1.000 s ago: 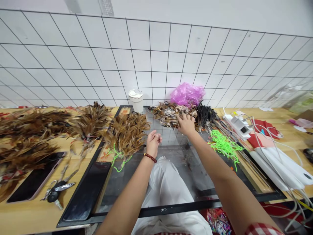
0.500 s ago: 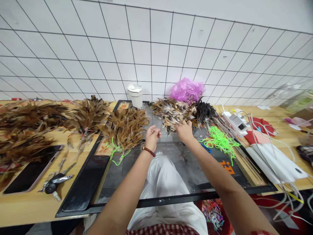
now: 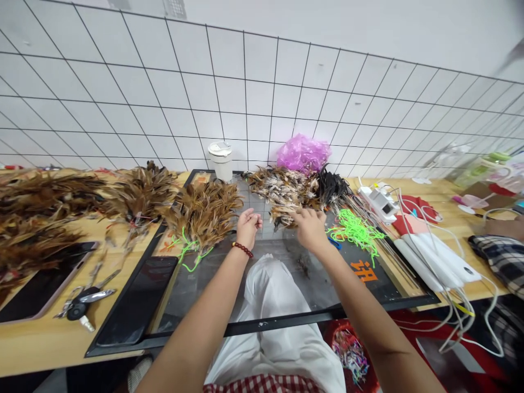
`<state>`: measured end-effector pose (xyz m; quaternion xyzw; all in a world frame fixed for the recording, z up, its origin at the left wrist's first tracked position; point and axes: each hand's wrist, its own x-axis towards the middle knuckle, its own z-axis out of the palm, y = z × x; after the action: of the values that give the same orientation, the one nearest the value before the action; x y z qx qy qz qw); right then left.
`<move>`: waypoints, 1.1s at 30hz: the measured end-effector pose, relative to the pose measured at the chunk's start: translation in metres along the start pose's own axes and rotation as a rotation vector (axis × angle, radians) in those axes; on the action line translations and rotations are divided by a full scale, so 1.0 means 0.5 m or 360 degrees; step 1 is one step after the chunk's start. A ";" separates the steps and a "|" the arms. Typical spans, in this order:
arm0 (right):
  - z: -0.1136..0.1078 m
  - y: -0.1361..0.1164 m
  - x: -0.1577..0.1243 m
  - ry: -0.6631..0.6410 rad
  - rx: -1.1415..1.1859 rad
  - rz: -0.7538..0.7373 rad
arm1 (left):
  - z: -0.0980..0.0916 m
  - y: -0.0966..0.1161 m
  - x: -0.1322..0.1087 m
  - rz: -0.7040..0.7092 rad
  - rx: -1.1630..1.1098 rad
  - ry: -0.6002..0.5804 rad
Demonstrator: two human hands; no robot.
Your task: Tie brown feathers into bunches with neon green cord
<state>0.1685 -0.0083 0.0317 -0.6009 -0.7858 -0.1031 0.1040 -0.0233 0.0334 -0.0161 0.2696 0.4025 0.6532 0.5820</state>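
My left hand (image 3: 247,228), a beaded bracelet on its wrist, is raised over the dark mat with thumb and fingers pinched together. Whatever is between those fingertips is too small to make out. At the near right edge of a pile of pale and brown feathers (image 3: 282,188), my right hand (image 3: 310,228) touches the feathers with its fingers bent and somewhat apart; its thumb is hidden. Left of my left hand lies a bundle of brown feathers (image 3: 210,210), with bright green string (image 3: 190,248) at its near end. Black feathers (image 3: 333,188) adjoin the pale pile.
A white lidded cup (image 3: 221,161) and a pink plastic bag (image 3: 303,153) stand by the gridded wall. Green cord (image 3: 358,229) lies right, near white power strips (image 3: 436,256) with cables. Phones (image 3: 139,300) and keys (image 3: 84,303) lie left. Another person's sleeve (image 3: 501,262) shows far right.
My right hand has drawn back slightly from the feather pile, toward me and to the right. My left hand keeps its pinch. The view has turned a little, bringing the other person's sleeve further in.
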 end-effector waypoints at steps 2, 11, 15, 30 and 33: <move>0.009 -0.034 0.006 0.0029 0.0040 -0.0205 | 0.001 0.000 0.000 0.0015 0.0003 0.0004; 0.053 -0.022 0.002 -0.0115 0.0024 -0.0511 | 0.001 0.001 -0.004 0.0015 0.0016 0.0023; 0.034 0.041 -0.032 0.0199 0.0196 -0.0346 | 0.002 -0.001 -0.002 0.0007 0.0068 0.0001; 0.016 0.008 0.130 -0.0021 -0.0151 -0.0144 | 0.008 -0.006 0.002 0.0034 0.0199 -0.0001; 0.019 0.012 0.117 0.0122 0.0045 0.0070 | 0.008 -0.012 0.008 0.0042 0.0253 0.0005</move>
<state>0.1588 0.0499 0.0396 -0.6120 -0.7693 -0.1126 0.1447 -0.0176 0.0381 -0.0195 0.3192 0.4503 0.6273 0.5494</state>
